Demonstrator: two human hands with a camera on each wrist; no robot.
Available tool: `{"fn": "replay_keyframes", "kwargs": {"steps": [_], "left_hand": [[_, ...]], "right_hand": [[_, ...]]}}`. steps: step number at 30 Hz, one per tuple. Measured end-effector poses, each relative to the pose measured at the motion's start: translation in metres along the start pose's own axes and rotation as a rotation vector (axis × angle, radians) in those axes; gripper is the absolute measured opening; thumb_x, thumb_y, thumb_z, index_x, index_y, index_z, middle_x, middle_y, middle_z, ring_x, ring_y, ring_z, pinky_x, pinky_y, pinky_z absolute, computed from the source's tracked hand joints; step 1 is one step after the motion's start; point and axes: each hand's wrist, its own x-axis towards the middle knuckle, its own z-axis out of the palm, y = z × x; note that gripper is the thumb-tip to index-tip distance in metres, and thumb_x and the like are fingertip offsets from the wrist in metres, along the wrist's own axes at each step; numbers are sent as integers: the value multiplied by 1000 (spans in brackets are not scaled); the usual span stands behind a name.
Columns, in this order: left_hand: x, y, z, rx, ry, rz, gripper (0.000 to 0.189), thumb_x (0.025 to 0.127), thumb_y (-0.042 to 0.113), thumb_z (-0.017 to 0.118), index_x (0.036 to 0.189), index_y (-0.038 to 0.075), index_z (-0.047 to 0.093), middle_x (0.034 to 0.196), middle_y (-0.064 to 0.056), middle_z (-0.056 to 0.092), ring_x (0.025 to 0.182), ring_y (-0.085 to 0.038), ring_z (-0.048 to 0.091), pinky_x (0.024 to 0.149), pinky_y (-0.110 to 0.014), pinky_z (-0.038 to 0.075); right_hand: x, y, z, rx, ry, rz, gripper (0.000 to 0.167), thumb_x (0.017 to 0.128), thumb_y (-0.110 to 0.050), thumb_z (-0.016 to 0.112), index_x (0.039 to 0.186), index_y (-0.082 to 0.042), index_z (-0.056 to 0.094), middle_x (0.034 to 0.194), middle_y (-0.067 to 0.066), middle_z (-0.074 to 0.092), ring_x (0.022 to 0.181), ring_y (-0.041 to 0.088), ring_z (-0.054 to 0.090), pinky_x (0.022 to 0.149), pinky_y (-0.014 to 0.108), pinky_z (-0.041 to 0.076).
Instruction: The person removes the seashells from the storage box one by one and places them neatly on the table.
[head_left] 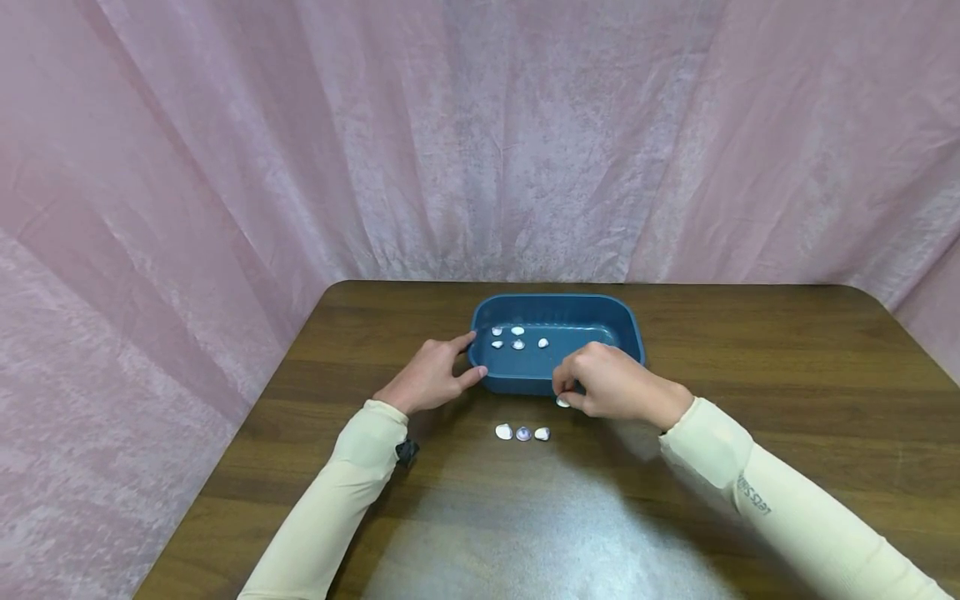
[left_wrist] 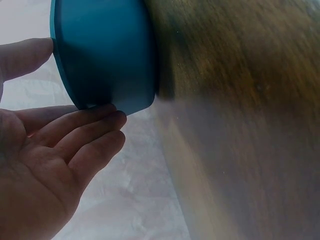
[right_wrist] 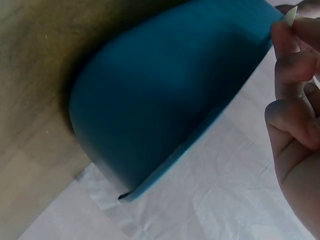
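A blue rectangular plastic tub (head_left: 517,386) with rounded corners stands on the table. Inside it, towards the left, lie several small seashells (head_left: 518,344), white to purplish. My left hand (head_left: 433,375) is at the tub's left end, fingers extended along its outer wall and thumb tip (left_wrist: 46,50) at the rim. Over the tub's front edge, my right hand (head_left: 611,383) pinches a small white seashell (head_left: 562,402) between thumb and fingertips. In front of the tub three more shells form a row: a white shell (head_left: 504,432), a purple shell (head_left: 523,434) and a whitish shell (head_left: 542,434).
The brown wooden table (head_left: 750,375) reaches back to a pink velvet curtain (head_left: 480,150). Its rounded far corners show at left and right. A dark strap piece (head_left: 407,452) sits at the left wrist, and pale sleeves cover both forearms.
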Motion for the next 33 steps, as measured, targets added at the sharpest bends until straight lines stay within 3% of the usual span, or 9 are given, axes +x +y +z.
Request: {"fn": "replay_keyframes", "kwargs": {"steps": [10, 33], "left_hand": [[0, 1, 0, -4, -10, -13, 72, 98, 41, 63, 154, 3, 38, 151, -16, 52, 138, -28, 54, 111, -45, 47], [1, 0, 0, 3, -5, -13, 72, 98, 41, 63, 153, 2, 39, 151, -17, 51, 138, -29, 53, 111, -46, 47]], "right_hand": [[-7, -2, 13, -77, 1, -39, 23, 78, -7, 80, 66, -21, 65, 61, -14, 57, 59, -2, 46, 57, 20, 43], [-14, -4, 36, -116, -59, -49, 26, 74, -3, 77, 63, -22, 63, 60, -13, 56, 58, 0, 46, 54, 23, 43]]}}
